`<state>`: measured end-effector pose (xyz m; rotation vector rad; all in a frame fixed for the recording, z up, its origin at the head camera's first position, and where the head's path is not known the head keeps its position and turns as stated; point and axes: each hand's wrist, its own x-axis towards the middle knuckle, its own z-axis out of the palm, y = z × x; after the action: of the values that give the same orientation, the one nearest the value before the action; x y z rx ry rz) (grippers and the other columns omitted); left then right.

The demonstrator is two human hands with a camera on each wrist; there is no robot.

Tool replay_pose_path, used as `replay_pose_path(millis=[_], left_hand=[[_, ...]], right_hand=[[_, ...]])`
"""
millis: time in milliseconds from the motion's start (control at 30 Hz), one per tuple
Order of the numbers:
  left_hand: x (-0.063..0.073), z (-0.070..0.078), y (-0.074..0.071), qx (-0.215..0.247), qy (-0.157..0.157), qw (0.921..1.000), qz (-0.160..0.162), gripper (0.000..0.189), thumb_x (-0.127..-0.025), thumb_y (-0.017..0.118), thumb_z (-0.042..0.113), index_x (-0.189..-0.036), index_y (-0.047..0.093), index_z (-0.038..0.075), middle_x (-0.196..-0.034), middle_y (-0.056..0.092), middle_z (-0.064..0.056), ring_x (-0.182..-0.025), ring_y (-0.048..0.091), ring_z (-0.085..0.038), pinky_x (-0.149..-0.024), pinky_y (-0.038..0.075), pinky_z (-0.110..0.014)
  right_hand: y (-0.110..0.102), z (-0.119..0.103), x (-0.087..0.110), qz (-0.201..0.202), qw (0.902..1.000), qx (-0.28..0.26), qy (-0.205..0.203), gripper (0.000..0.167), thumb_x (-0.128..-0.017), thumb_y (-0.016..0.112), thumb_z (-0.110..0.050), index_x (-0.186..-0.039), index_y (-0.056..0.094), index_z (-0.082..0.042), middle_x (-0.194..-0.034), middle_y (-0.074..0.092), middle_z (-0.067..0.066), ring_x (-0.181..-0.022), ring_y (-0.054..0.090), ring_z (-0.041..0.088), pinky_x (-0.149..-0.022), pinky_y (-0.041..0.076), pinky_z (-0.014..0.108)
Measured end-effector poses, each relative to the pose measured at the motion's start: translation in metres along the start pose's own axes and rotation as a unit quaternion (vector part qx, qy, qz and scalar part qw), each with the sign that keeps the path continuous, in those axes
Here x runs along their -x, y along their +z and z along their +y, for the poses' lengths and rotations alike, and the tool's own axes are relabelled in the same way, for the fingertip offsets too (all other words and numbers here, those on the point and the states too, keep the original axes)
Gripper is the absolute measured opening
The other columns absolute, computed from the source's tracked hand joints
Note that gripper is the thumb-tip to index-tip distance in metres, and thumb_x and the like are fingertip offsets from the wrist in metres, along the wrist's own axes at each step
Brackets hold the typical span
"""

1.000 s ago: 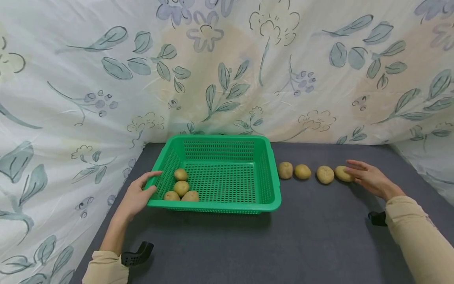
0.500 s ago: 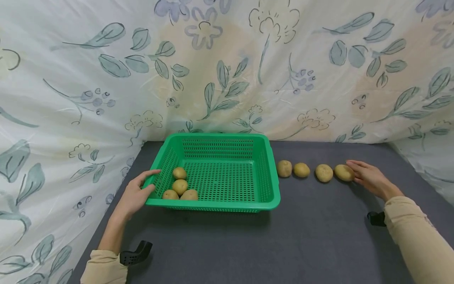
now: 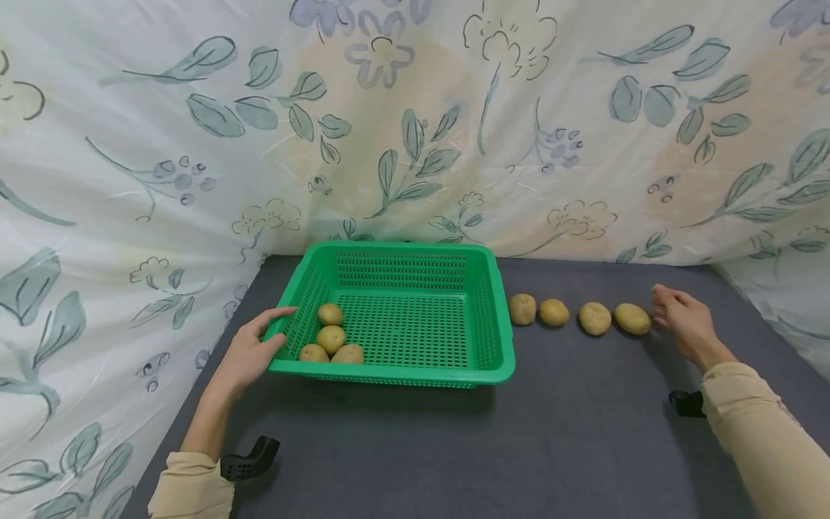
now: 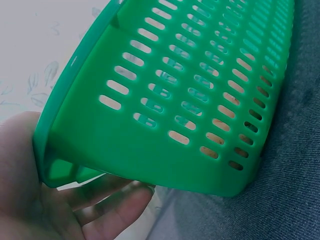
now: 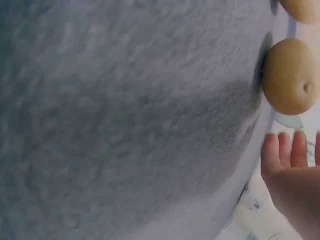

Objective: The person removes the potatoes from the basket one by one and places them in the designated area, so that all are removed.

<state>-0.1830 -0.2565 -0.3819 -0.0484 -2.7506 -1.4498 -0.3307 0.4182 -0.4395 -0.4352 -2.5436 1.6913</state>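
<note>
Left hand (image 3: 251,349): curled on basket's (image 3: 402,373) left rim | Right hand (image 3: 687,322): fingers slightly bent, empty, just beside end potato (image 3: 632,319) | Potatoes (image 3: 331,338): four in basket, near left; row of four (image 3: 594,318) on table (image 3: 551,440), basket's right | Risk: fingertip nudge could roll end potato; left-hand pull could drag basket, shifting potatoes inside

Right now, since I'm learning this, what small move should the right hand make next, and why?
I'd probably lift the right hand toward the green basket: the right wrist view shows its fingertips apart from the end potato, which rests on the table unheld, while the left hand holds the basket and four potatoes lie inside.
</note>
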Motion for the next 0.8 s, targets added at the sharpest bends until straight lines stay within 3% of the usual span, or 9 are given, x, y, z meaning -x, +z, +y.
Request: replay_pose_path(millis=[100, 233, 367, 533, 667, 800], left_hand=[[0.0, 0.001, 0.0, 0.001, -0.003, 1.0, 0.001, 0.051, -0.096, 0.043, 0.008, -0.146, 0.038, 0.01, -0.149, 0.026, -0.024, -0.098, 0.043, -0.034, -0.058, 0.035, -0.036], [0.001, 0.002, 0.0, -0.003, -0.006, 1.0, 0.005, 0.05, -0.096, 0.043, 0.008, -0.146, 0.039, 0.01, -0.148, 0.028, -0.023, -0.094, 0.045, -0.033, -0.061, 0.037, -0.036], [0.001, 0.002, -0.001, -0.007, -0.003, 0.9999, 0.007, 0.05, -0.095, 0.043, 0.007, -0.145, 0.04, 0.01, -0.149, 0.027, -0.023, -0.099, 0.043, -0.034, -0.063, 0.036, -0.038], [0.001, 0.002, -0.001, -0.009, -0.003, 0.9999, 0.008, 0.05, -0.095, 0.043, 0.007, -0.145, 0.04, 0.01, -0.149, 0.026, -0.023, -0.103, 0.043, -0.036, -0.064, 0.036, -0.038], [0.001, 0.001, -0.001, -0.008, -0.003, 0.9999, 0.007, 0.05, -0.095, 0.043, 0.007, -0.145, 0.04, 0.01, -0.149, 0.026, -0.023, -0.097, 0.044, -0.035, -0.059, 0.035, -0.037], [0.001, 0.002, -0.001, -0.003, -0.004, 1.0, 0.007, 0.05, -0.095, 0.043, 0.006, -0.145, 0.041, 0.01, -0.148, 0.027, -0.023, -0.079, 0.043, -0.031, -0.052, 0.034, -0.035]], right_hand=[[-0.002, 0.014, -0.021, 0.029, 0.9992, -0.017, -0.02, 0.083, -0.085, 0.047, -0.064, -0.148, 0.035, -0.011, -0.111, 0.05, -0.01, -0.09, 0.049, -0.004, -0.068, 0.046, 0.01], [-0.002, 0.021, -0.042, 0.029, 0.9977, -0.035, -0.051, 0.077, -0.084, 0.049, -0.065, -0.143, 0.044, -0.017, -0.108, 0.05, -0.01, -0.09, 0.05, -0.003, -0.066, 0.046, 0.01], [0.003, 0.008, -0.048, 0.035, 0.9906, -0.119, -0.057, 0.056, -0.087, 0.056, -0.056, -0.132, 0.056, -0.023, -0.112, 0.057, -0.008, -0.096, 0.056, 0.001, -0.071, 0.049, 0.014], [0.019, -0.023, -0.048, 0.056, 0.9646, -0.252, -0.054, 0.046, -0.087, 0.063, -0.046, -0.124, 0.063, -0.019, -0.107, 0.061, -0.004, -0.096, 0.06, 0.009, -0.07, 0.051, 0.019], [0.031, -0.043, -0.045, 0.034, 0.9582, -0.275, -0.073, 0.05, -0.088, 0.062, -0.047, -0.127, 0.061, -0.016, -0.108, 0.06, -0.001, -0.096, 0.06, 0.013, -0.07, 0.051, 0.022], [0.042, -0.069, -0.029, 0.004, 0.9616, -0.258, -0.094, 0.058, -0.089, 0.057, -0.05, -0.135, 0.053, -0.014, -0.11, 0.055, -0.001, -0.096, 0.057, 0.011, -0.071, 0.05, 0.019]])
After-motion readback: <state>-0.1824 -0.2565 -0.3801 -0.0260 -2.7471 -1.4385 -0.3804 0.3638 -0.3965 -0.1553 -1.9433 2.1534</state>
